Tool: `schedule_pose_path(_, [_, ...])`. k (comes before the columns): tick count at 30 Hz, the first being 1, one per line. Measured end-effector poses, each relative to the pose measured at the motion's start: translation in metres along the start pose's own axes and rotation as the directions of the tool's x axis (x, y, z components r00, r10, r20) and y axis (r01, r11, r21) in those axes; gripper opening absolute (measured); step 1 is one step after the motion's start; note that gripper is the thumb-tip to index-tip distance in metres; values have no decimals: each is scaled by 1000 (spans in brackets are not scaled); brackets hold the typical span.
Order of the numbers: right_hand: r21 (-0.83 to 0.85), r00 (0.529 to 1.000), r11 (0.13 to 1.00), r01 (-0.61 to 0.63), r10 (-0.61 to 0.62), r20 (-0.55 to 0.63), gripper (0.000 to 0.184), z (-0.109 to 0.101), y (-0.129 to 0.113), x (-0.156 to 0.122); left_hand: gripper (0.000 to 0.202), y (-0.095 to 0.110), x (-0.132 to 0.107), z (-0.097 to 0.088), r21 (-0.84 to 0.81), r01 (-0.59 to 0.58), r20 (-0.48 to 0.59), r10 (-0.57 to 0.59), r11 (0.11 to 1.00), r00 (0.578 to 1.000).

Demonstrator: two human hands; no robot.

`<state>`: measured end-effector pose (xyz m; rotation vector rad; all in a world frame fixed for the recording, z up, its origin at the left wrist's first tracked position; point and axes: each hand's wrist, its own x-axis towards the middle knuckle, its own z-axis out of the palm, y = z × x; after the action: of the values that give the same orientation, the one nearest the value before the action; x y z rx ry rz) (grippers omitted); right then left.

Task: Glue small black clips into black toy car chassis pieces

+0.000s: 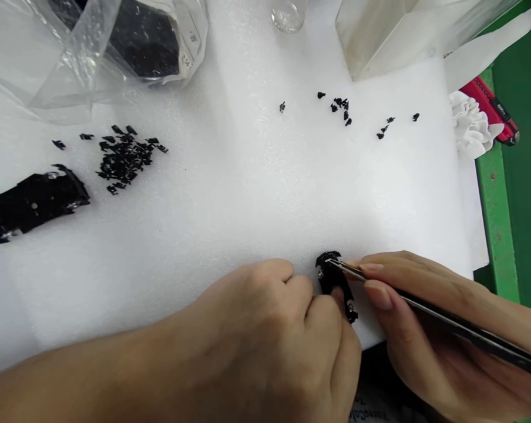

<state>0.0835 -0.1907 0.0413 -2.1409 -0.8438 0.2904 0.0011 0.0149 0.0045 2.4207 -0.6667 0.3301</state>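
A small black plastic part shaped like a toy car chassis point(329, 276) lies near the front edge of the white foam sheet. My left hand point(287, 329) is curled over its lower end and grips it; the fingertips are mostly hidden behind the knuckles. In my right hand point(419, 323) is a pair of dark tweezers point(428, 306), held like a pen between thumb and fingers. The tweezers' silver tips touch or hover just over the part's upper end. Whether they pinch a tiny piece there, I cannot tell.
Another black chassis-like part point(32, 202) sits at far left, beside a pile of tiny black pieces point(124, 157). Several more pieces point(339, 104) are scattered at upper right. Behind are a clear plastic bag point(89, 53), a translucent container point(375, 35) and crumpled white tissue point(470, 123).
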Motion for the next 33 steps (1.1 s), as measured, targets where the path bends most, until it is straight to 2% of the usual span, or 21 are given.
schedule_pose_path(3, [16, 1000, 1000, 2, -2, -21, 17, -1, 8, 1, 20, 0, -2, -5, 84, -74, -36, 77, 994, 996])
schedule_pose_path(5, [79, 980, 994, -82, 95, -175, 15, 3, 11, 4, 9, 3, -3, -11, 157, -86, -7, 88, 984, 996])
schedule_pose_path(7, [159, 916, 978, -133, 183, -356, 11, 8, 12, 8, 16, 9, -5, -17, 196, -17, 33, 11, 980, 999])
schedule_pose_path(9, [184, 882, 975, -122, 191, -432, 8, 11, 14, 13, 20, 14, -5, -20, 203, 66, 29, -73, 977, 997])
schedule_pose_path(14, [167, 954, 981, -104, 146, -262, 18, 0, 24, 18, 24, 15, 0, -13, 149, 81, -30, -77, 986, 997])
schedule_pose_path(16, [166, 960, 980, -113, 151, -236, 20, -6, 28, 17, 26, 14, 0, -9, 136, 91, -29, -88, 987, 996])
schedule_pose_path(19, [150, 968, 981, -124, 153, -200, 14, -9, 28, 16, 22, 13, -5, -7, 154, 108, -40, -103, 982, 994])
schedule_pose_path(22, [173, 951, 968, -180, 216, -220, 5, -4, 20, 18, 9, 17, -11, -7, 239, 122, -54, -113, 963, 992])
schedule_pose_path(24, [198, 920, 950, -241, 289, -266, 10, 0, 14, 20, 6, 21, -13, -8, 303, 155, -72, -139, 940, 988])
schedule_pose_path(26, [209, 897, 939, -272, 326, -299, 17, 2, 12, 21, 14, 25, -13, -7, 328, 227, -106, -203, 917, 973])
schedule_pose_path(28, [194, 931, 953, -233, 277, -240, 15, -1, 16, 22, 16, 26, -13, -7, 320, 252, -115, -227, 913, 967])
schedule_pose_path(30, [165, 965, 972, -168, 197, -173, 10, -6, 23, 22, 13, 25, -14, -7, 318, 201, -96, -179, 926, 979])
schedule_pose_path(33, [138, 978, 982, -130, 150, -144, 10, -12, 31, 22, 9, 21, -14, -6, 287, 150, -90, -130, 946, 988])
